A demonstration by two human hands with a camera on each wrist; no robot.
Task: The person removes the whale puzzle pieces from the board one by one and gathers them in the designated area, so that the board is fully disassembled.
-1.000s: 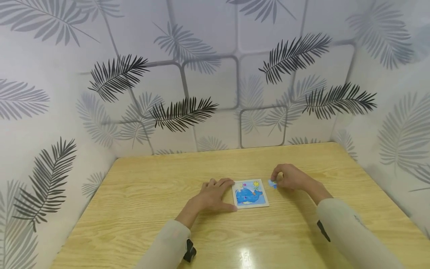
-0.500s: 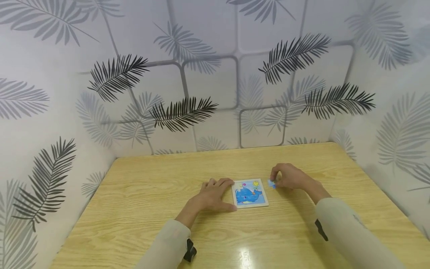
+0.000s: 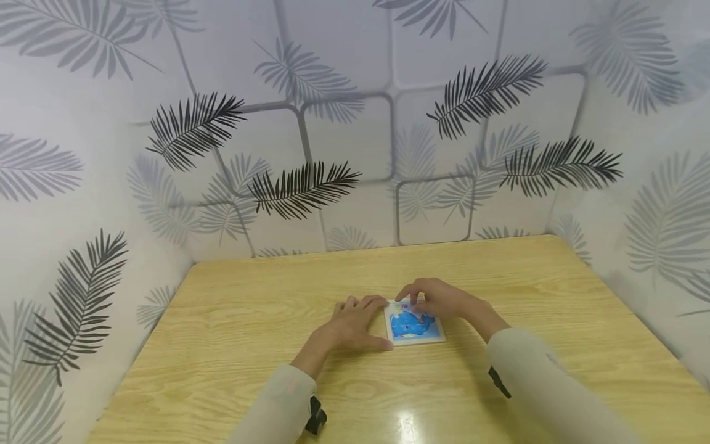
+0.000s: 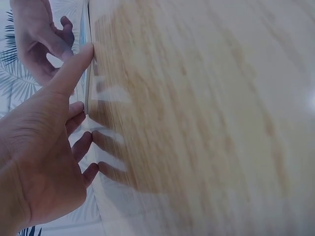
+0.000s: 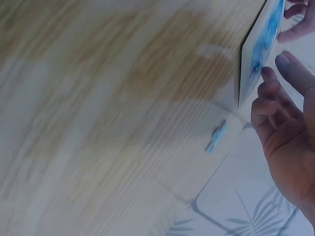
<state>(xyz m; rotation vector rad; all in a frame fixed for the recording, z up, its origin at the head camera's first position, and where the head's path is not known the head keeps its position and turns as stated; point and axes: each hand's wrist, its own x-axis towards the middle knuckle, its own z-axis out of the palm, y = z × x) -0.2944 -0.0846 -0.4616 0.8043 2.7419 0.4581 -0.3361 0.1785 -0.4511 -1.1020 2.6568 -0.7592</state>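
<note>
Wooden desk (image 3: 233, 333) fills the scene, leaf-print walls (image 3: 344, 123) around it. Mid-desk lies the puzzle board (image 3: 413, 325), blue whale face up. Left hand (image 3: 355, 324) lies flat, fingers spread, braced against the board's left edge. Right hand (image 3: 438, 300) hovers over the top edge, fingers curled; whether it pinches anything, cannot tell. One loose blue piece (image 5: 216, 136) lies on the desk beside the board.

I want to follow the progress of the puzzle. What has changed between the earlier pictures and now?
The right hand moved left from the table beside the puzzle board to above the board's far edge. In the right wrist view a small blue piece lies on the table, apart from the fingers. The left hand stayed at the board's left edge.
</note>
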